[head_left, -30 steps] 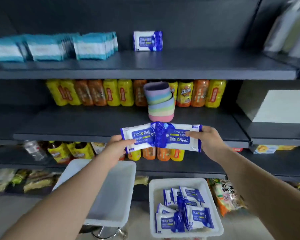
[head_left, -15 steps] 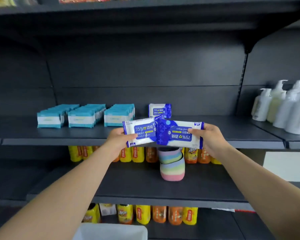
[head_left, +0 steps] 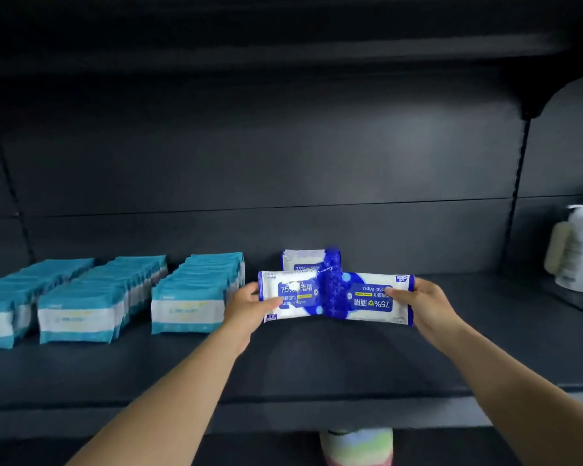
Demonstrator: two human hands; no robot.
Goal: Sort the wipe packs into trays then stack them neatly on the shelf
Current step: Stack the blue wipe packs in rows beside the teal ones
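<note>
Teal packs [head_left: 182, 297] sitting in rows at the left; left hand [head_left: 246, 306] and right hand [head_left: 421, 306] each pinching a blue pack [head_left: 288, 297] over the shelf [head_left: 317, 364], shelving underway, seemingly needing setting beside the standing pack [head_left: 302, 260]

Two bare forearms, no sleeves, left hand [head_left: 246, 306], right hand [head_left: 424, 306]

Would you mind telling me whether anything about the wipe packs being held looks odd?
Yes: the pack in the right hand is upside down, its print inverted, while the left hand's pack reads upright.
</note>
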